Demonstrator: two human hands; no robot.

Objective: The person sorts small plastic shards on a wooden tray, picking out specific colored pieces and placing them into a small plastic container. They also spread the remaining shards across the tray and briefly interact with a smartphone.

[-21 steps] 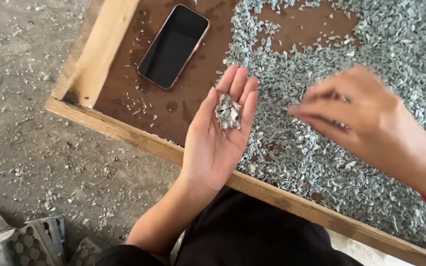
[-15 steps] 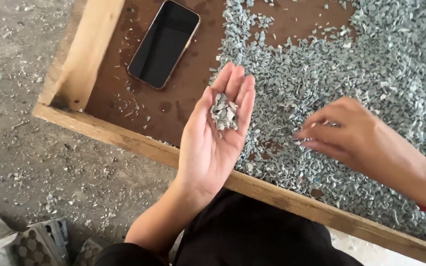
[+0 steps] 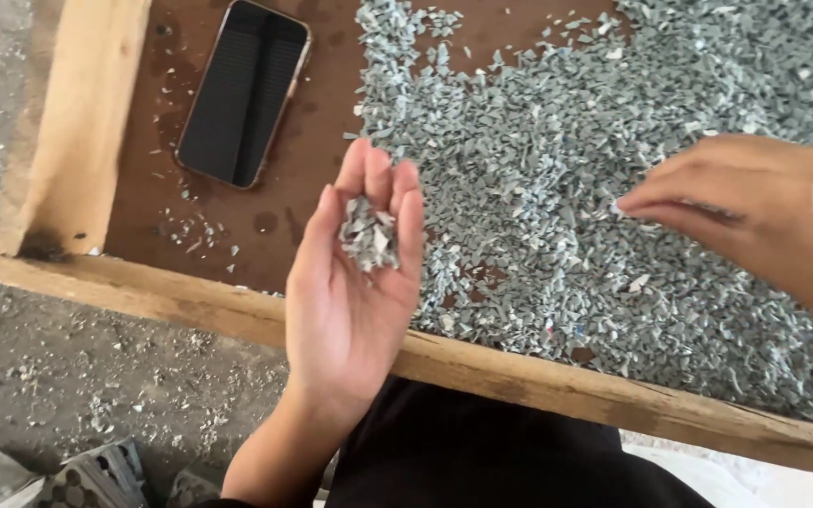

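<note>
My left hand (image 3: 350,301) is palm up over the tray's near edge, its fingers cupped around a small heap of grey plastic flakes (image 3: 369,235). My right hand (image 3: 755,212) hovers low over the wide layer of grey flakes (image 3: 557,198) that covers the tray's right part, with thumb and fingers pinched together at the tips. Whether a flake sits between those fingertips I cannot tell. The wooden-framed tray (image 3: 190,306) has a brown board floor.
A dark phone (image 3: 244,92) lies screen up on the bare brown board at the tray's left. Grey concrete floor with scattered flakes lies to the left. A grey crate corner (image 3: 87,480) shows at the bottom left. My dark-clothed knee (image 3: 482,461) is below the frame.
My right hand moved right and slightly up across the flake layer, fingers still pinched. The left hand stayed cupped with its heap, while the view shifted a little.
</note>
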